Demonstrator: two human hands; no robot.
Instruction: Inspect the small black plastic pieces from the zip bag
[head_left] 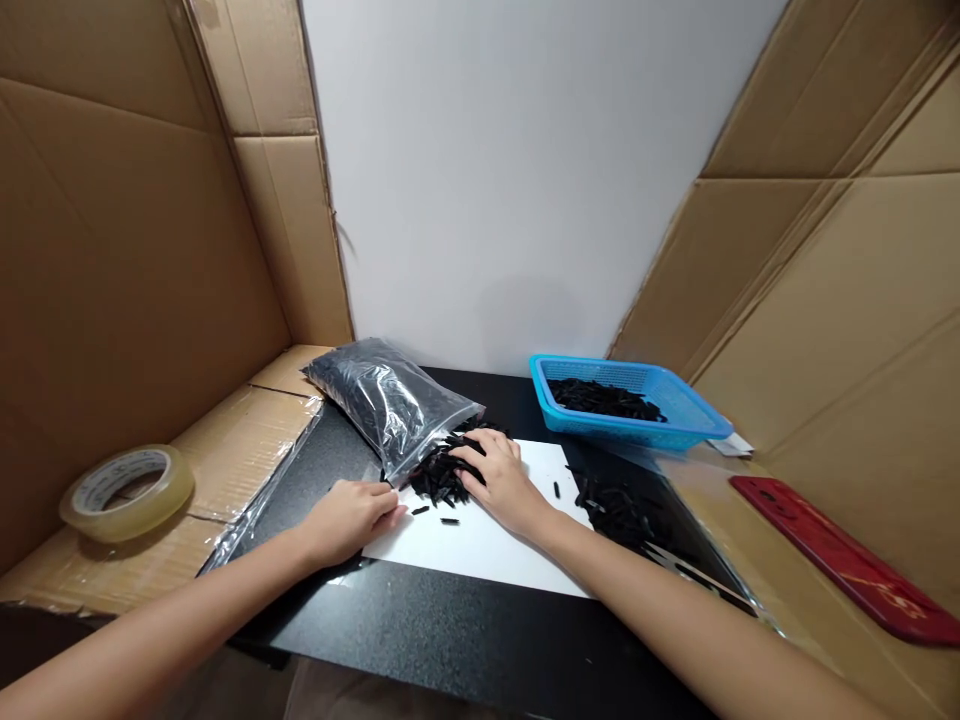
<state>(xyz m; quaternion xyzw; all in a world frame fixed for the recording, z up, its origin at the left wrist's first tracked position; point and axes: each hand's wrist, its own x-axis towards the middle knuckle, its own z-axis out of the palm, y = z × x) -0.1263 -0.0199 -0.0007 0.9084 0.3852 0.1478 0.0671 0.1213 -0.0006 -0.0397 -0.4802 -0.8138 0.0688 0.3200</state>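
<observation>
The left hand (352, 515) pinches the mouth of a clear plastic bag of small black pieces (390, 400), lying at 11 o'clock on the black surface (465, 640). The right hand (499, 480), fingers spread flat, rests on the spilled pile of black pieces (439, 478) on the white sheet (480, 550).

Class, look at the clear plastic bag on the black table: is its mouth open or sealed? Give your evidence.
Open. Small black pieces spill from the clear plastic bag onto the white sheet, under the right hand.

One head-worn camera looks forward and down, close over the black table (465, 630) toward the white wall (517, 170).
</observation>
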